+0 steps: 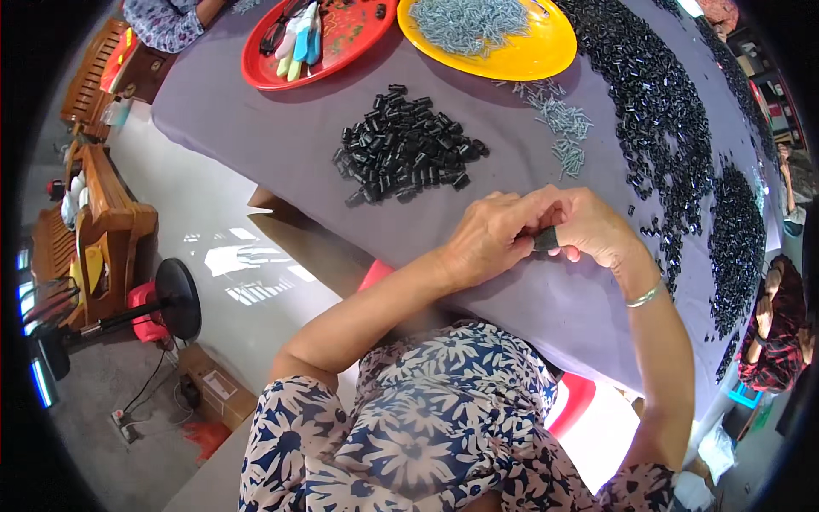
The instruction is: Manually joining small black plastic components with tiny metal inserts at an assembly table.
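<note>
My left hand point(490, 235) and my right hand point(595, 229) meet above the near edge of the cloth-covered table point(281, 141). Both have their fingers closed in a pinch around a small dark piece point(544, 239), mostly covered by the fingers. Its exact kind is hard to make out. Beyond my left hand lies a heap of short black plastic cylinders point(405, 145). Loose grey screws or pins point(563, 128) trail across the cloth just beyond my right hand.
A red tray point(264, 72) holds several colourful-handled tools. Next to it, a yellow tray point(546, 64) carries a pile of grey pins point(469, 24). Many black parts point(661, 119) spread along the right. Other people sit around the table. A fan point(177, 299) stands at left.
</note>
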`<state>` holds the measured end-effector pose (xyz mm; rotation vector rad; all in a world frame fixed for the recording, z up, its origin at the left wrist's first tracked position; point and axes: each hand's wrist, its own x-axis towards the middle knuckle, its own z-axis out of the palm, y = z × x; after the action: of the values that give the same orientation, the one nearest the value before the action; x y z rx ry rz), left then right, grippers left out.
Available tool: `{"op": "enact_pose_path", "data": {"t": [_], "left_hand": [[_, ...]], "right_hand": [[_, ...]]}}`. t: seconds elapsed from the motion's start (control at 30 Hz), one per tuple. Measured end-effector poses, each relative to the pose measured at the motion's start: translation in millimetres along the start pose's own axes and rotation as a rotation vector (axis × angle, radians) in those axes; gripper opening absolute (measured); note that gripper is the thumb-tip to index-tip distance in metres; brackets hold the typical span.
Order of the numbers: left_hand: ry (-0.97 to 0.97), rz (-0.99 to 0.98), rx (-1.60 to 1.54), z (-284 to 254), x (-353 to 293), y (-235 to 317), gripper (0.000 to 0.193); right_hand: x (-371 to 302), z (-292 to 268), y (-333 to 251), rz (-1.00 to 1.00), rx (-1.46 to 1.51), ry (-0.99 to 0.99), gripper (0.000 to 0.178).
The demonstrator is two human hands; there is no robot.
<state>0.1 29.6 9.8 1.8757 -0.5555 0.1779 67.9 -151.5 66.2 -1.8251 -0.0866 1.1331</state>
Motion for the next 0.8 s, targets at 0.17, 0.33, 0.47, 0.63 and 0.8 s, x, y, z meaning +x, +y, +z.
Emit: {"op": "enact_pose_path", "data": {"t": [0.17, 0.33, 0.47, 0.63, 0.8], "left_hand": [[-0.011, 0.02, 0.062, 2.0, -1.8, -6.1, 0.067], [0.031, -0.001, 0.008, -5.4, 3.2, 9.3, 0.048], [0.005, -0.018, 0.019, -5.6, -8.6, 1.1, 0.064], [0.093, 0.049, 0.152, -2.3, -12.7, 5.7, 0.05], [0.221, 0.111, 0.443, -49.3, -37.6, -4.6, 0.051]], "right_hand": [[-1.2, 7.6, -5.8, 0.055, 0.008, 0.006, 0.02], [-1.1, 9.6, -6.8, 0.019, 0.055, 0.011, 0.017], [-4.0, 15.6, -12.0, 0.062, -0.041, 0.012, 0.023], [-15.6, 38.3, 3.6, -0.06, -0.108, 0.256, 0.019], [-5.9, 55.2, 22.1, -0.24, -0.42, 0.443, 0.011]]}}
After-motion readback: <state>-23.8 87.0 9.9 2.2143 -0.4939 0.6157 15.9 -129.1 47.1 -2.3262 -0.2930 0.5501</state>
